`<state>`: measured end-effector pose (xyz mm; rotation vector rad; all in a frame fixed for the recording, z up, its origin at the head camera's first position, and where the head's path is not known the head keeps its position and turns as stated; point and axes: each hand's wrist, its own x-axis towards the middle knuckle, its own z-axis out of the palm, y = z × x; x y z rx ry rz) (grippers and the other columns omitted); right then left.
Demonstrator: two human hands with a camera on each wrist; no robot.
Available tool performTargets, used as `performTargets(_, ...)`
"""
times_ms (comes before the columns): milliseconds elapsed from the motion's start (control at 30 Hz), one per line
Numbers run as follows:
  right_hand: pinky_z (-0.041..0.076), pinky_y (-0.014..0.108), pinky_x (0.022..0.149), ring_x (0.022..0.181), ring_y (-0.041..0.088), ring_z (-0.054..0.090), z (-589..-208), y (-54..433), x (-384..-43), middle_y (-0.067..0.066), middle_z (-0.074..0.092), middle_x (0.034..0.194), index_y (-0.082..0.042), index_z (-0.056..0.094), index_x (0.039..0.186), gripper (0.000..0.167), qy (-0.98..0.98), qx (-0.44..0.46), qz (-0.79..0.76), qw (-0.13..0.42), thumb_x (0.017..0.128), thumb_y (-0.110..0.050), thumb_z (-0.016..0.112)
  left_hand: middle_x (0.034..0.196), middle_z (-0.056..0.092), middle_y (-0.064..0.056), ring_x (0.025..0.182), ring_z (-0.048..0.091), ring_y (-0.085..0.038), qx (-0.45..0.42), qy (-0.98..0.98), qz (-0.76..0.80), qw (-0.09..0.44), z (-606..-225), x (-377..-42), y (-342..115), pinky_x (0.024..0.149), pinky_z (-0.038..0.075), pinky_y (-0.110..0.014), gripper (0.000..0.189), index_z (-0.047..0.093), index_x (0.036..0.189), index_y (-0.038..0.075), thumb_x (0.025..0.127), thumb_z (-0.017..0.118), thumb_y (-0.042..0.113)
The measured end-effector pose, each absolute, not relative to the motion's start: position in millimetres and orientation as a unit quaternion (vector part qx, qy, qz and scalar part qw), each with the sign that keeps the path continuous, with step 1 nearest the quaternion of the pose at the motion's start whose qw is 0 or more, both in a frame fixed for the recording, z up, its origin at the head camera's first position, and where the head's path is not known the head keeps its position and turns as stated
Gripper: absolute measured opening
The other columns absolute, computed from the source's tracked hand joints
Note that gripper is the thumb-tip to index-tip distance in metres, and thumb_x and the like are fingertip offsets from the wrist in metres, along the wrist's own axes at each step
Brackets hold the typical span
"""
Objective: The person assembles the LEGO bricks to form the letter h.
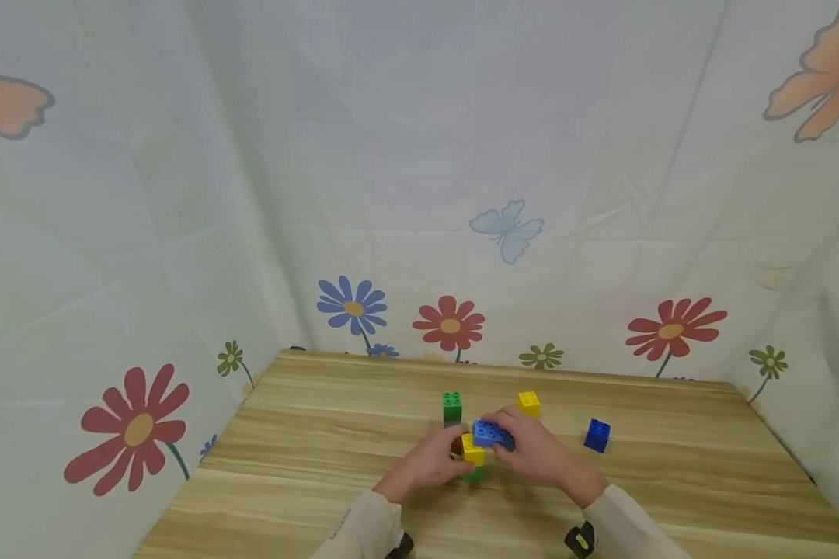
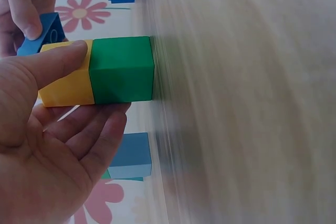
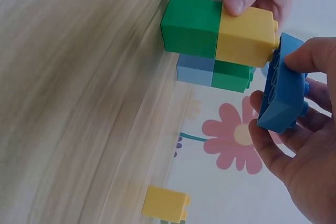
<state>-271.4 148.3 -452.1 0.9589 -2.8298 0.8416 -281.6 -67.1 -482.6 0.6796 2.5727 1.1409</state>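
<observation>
My left hand (image 1: 429,460) grips a yellow block (image 3: 244,38) between thumb and fingers. This block sits on a green block (image 2: 123,69) that stands on the table, forming an upright stack. In my right hand (image 1: 537,450) is a longer blue brick (image 3: 286,95), pinched by thumb and fingers with its studs upward. It is tilted over the yellow block's top; whether the two touch I cannot tell. Behind the left hand stands a second stack, a green block (image 1: 451,402) on a grey-blue block (image 3: 195,70).
Past the right hand lies a single yellow block (image 1: 528,403). A dark blue block (image 1: 597,435) sits farther right on the wood-grain table (image 1: 699,466). A white curtain (image 1: 391,194) printed with flowers and butterflies hangs behind the table and at both sides.
</observation>
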Motion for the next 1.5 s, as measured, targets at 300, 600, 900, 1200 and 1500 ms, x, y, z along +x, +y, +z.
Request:
performTargets(300, 0.047, 0.038, 0.091, 0.101, 0.013, 0.053, -453.2, 146.1, -270.8, -0.002, 0.054, 0.118, -0.012, 0.054, 0.128, 0.041, -0.907, 0.319, 0.273, 0.015, 0.089, -0.015, 0.065, 0.096, 0.061, 0.013, 0.084, 0.057, -0.006, 0.244, 0.873, 0.404, 0.124, -485.6, -283.0, -65.3, 0.074, 0.049, -0.025, 0.034, 0.058, 0.114, 0.021, 0.084, 0.073, 0.026)
performTargets(600, 0.047, 0.037, 0.090, 0.101, 0.013, 0.053, -452.8, 146.2, -270.2, -0.003, 0.054, 0.118, -0.013, 0.055, 0.127, 0.039, -0.906, 0.325, 0.272, 0.019, 0.089, -0.015, 0.065, 0.103, 0.060, 0.014, 0.093, 0.058, -0.006, 0.232, 0.870, 0.418, 0.118, -483.7, -283.5, -66.4, 0.082, 0.050, -0.030, 0.032, 0.060, 0.114, 0.023, 0.086, 0.071, 0.029)
performTargets(900, 0.048, 0.037, 0.090, 0.101, 0.013, 0.053, -455.2, 145.5, -272.0, -0.003, 0.053, 0.119, -0.015, 0.056, 0.127, 0.038, -0.906, 0.329, 0.268, 0.016, 0.090, -0.016, 0.064, 0.101, 0.059, 0.014, 0.092, 0.057, -0.005, 0.239, 0.866, 0.424, 0.119, -482.5, -281.7, -63.9, 0.080, 0.049, -0.027, 0.030, 0.061, 0.116, 0.023, 0.087, 0.070, 0.027)
performTargets(1200, 0.048, 0.038, 0.090, 0.102, 0.014, 0.053, -453.9, 145.1, -271.1, -0.004, 0.053, 0.120, -0.016, 0.057, 0.126, 0.037, -0.903, 0.330, 0.273, 0.014, 0.091, -0.019, 0.064, 0.102, 0.060, 0.012, 0.094, 0.058, -0.007, 0.245, 0.865, 0.421, 0.123, -479.9, -281.7, -63.4, 0.081, 0.049, -0.027, 0.028, 0.060, 0.114, 0.020, 0.087, 0.070, 0.024)
performTargets(1500, 0.048, 0.037, 0.090, 0.102, 0.014, 0.054, -450.5, 144.3, -270.3, -0.003, 0.056, 0.117, -0.016, 0.058, 0.125, 0.040, -0.904, 0.334, 0.268, 0.015, 0.087, -0.021, 0.069, 0.102, 0.061, 0.013, 0.092, 0.058, -0.004, 0.248, 0.863, 0.424, 0.119, -480.6, -282.5, -63.4, 0.080, 0.049, -0.026, 0.028, 0.061, 0.113, 0.022, 0.087, 0.070, 0.027)
